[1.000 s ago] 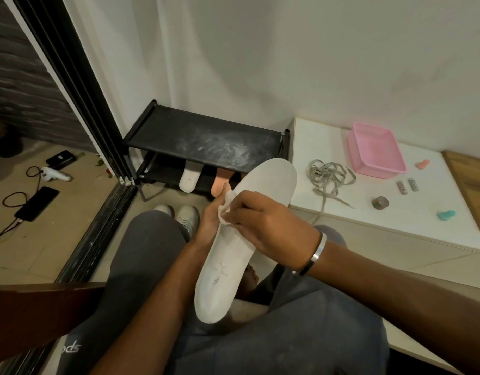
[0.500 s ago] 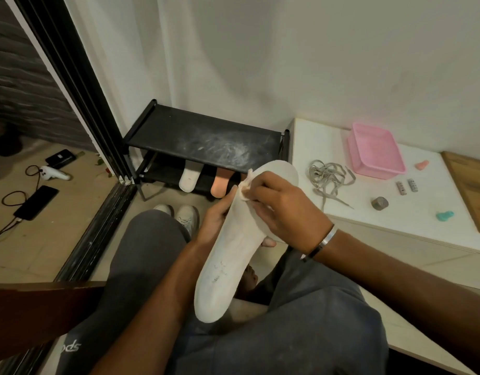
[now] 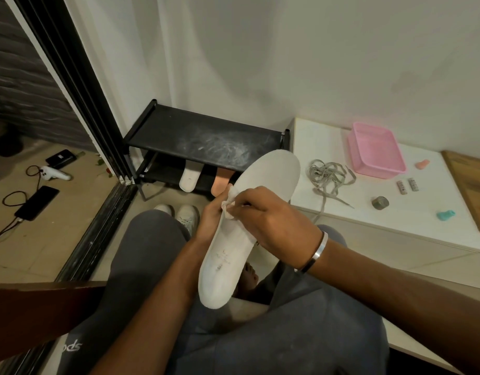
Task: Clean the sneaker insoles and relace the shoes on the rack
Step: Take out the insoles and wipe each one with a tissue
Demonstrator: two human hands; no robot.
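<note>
Left hand (image 3: 210, 220) gripping the insole (image 3: 249, 226) from beneath, right hand (image 3: 271, 220) pinching a cloth (image 3: 229, 205) against it, laces (image 3: 328, 175) on the table (image 3: 314, 136).

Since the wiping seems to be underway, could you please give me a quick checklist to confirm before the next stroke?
1. Left hand supports the white insole from behind: ok.
2. Right hand pinches the cloth against the insole: ok.
3. Dark marks near the heel removed: not ok, they show.
4. Underside of the insole clean: cannot tell, hidden.
5. Laces within reach on the white platform: ok.
6. Other insoles parked on the rack: ok.
</note>
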